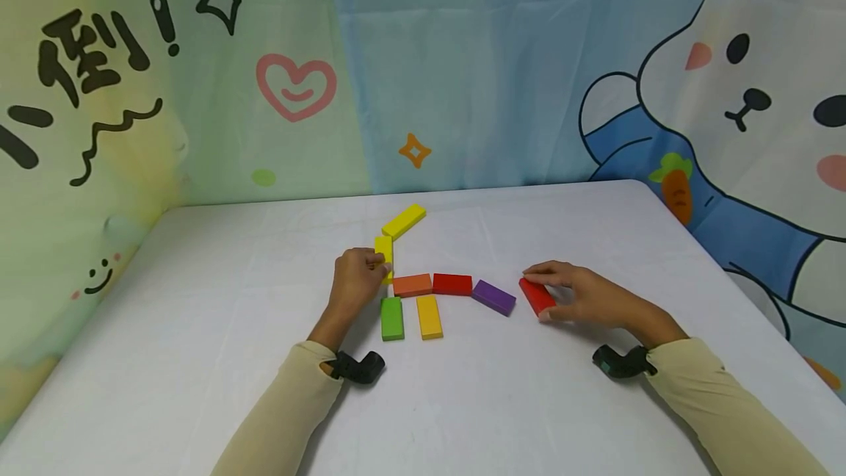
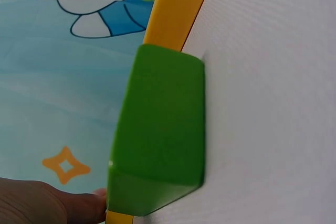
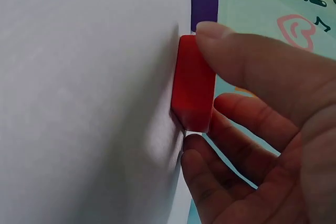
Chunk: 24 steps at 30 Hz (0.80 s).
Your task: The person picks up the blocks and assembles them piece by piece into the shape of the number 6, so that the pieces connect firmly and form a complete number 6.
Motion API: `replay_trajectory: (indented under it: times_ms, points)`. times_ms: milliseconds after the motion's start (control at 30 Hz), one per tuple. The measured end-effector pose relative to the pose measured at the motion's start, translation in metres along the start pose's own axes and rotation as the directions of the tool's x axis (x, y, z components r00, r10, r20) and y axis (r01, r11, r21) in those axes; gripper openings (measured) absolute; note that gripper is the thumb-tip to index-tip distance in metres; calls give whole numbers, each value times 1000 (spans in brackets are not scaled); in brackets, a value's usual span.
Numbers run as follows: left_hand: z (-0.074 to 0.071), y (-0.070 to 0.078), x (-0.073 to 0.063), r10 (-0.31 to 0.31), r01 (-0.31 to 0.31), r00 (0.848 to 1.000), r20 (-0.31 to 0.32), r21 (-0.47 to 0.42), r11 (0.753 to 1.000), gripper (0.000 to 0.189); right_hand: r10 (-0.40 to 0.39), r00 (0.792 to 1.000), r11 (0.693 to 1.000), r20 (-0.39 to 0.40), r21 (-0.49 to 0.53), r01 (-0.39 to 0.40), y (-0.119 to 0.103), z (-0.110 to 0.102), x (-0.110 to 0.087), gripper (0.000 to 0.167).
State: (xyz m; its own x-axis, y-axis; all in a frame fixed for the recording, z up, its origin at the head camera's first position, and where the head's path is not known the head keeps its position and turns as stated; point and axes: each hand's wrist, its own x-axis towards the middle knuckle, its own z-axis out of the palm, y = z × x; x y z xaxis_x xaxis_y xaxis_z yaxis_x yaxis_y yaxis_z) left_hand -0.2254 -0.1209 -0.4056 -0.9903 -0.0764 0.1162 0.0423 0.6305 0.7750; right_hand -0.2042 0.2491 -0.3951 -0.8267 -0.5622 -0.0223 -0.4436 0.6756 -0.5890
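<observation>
My left hand (image 1: 357, 281) pinches a yellow block (image 1: 384, 244) lying lengthwise; the fingers cover part of it. A second yellow block (image 1: 405, 221) slants away from its far end. Between thumb and fingers, my right hand (image 1: 588, 296) holds a red block (image 1: 537, 295) by its ends, on the table. In the right wrist view the thumb presses one end of this red block (image 3: 193, 85). A purple block (image 1: 494, 297) lies just left of it, slanted. Farther left come another red block (image 1: 452, 284) and an orange block (image 1: 412, 286), in a row.
Nearer me lie a green block (image 1: 392, 318) and an amber block (image 1: 429, 316), side by side with a gap. The green block (image 2: 163, 124) fills the middle of the left wrist view. Behind the white table (image 1: 198, 344) hangs a printed cloth (image 1: 476, 94).
</observation>
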Motion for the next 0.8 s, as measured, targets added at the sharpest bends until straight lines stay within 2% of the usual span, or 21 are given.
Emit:
replay_trajectory:
  times_ms: [267, 600, 800]
  points:
    - [-2, 1, -2, -4, 4, 1000, 5, -2, 1000, 27, 19, 1000, 999, -3, -46, -19, -5, 1, 1, 65]
    - [0, 1, -1, -6, 6, 1000, -4, 0, 1000, 27, 8, 999, 998, -39, -61, -10, -8, 2, 0, 67]
    - [0, 1, 0, -14, 14, 1000, -1, -2, 1000, 26, 6, 999, 999, -34, -48, -8, -13, 3, -5, 68]
